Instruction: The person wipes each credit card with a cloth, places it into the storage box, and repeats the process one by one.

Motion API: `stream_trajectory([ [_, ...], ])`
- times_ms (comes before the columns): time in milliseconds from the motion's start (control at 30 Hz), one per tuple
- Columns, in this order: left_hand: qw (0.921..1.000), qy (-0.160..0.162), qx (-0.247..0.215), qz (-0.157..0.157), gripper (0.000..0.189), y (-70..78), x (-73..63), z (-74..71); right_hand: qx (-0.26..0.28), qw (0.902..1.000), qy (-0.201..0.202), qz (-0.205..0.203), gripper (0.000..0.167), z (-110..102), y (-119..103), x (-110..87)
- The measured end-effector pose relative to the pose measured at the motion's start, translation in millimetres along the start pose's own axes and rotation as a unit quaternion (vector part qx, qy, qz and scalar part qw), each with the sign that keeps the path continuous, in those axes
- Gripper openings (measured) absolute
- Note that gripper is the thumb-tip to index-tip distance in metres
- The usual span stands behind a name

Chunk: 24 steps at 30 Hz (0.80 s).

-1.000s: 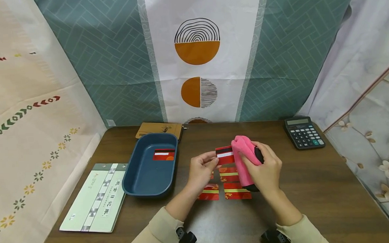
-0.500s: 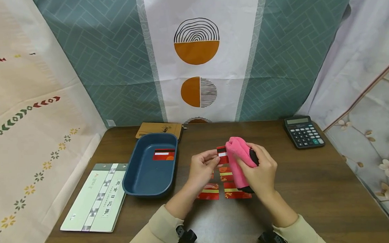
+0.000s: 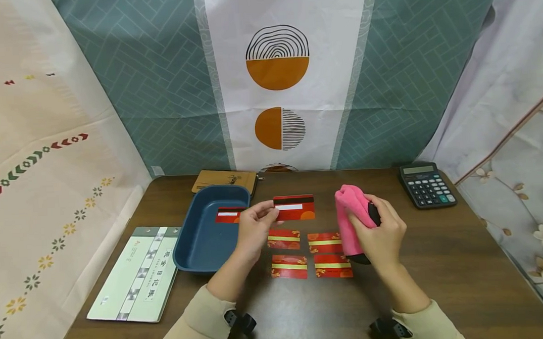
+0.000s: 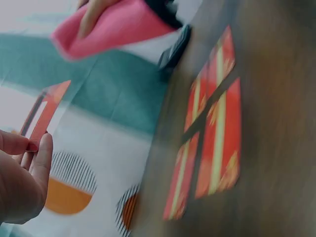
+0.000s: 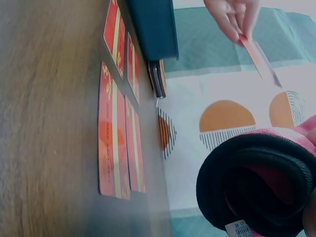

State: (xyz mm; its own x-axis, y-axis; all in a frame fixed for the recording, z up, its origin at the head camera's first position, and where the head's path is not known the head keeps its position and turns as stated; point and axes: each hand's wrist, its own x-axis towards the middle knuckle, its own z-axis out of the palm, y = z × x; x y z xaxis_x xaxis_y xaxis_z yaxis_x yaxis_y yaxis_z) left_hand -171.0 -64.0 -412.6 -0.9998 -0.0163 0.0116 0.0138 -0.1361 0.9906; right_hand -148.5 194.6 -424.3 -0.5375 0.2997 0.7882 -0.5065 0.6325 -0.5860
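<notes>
My left hand pinches a red bank card by its left end, above the table. A black stripe and a white strip show on the card's face. My right hand grips a pink cloth bundle apart from the card, to its right. In the right wrist view the bundle's black rolled end shows, with a small barcode label. Beneath, several red cards with yellow stripes lie in two rows on the table. Another red card lies in the blue tray, partly behind my left hand.
A pale green ledger lies left of the tray. Behind the tray is a brown notebook. A black calculator stands at the table's back right. Patterned cloths hang behind and at both sides.
My left hand has drawn the card leftward, away from the pink bundle, so more of it shows. My right hand first shifted left over the card, then back right with the bundle.
</notes>
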Motion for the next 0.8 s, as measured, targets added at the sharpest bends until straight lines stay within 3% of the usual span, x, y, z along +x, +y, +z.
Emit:
stream_trajectory([
  [167, 0.9988, 0.047, 0.011, -0.005, 0.032, 14.0, 12.8, -34.5, -0.014, 0.9996, -0.019, 0.015, 0.045, -4.7, 4.2, 0.5],
  [367, 0.9966, 0.071, 0.037, -0.02, 0.037, 22.4, 27.6, -76.9, -0.021, 0.9992, -0.028, 0.021, 0.044, -7.8, 7.4, 0.3],
  [567, 0.9935, 0.089, 0.063, -0.031, 0.04, 19.7, 42.5, -110.0, -0.017, 0.999, -0.032, 0.026, 0.044, -8.1, 6.1, 0.5],
  [800, 0.9886, 0.107, 0.081, -0.067, 0.041, 8.4, 55.5, -136.3, -0.012, 0.9991, -0.023, 0.035, 0.047, -6.3, 8.4, -1.5],
])
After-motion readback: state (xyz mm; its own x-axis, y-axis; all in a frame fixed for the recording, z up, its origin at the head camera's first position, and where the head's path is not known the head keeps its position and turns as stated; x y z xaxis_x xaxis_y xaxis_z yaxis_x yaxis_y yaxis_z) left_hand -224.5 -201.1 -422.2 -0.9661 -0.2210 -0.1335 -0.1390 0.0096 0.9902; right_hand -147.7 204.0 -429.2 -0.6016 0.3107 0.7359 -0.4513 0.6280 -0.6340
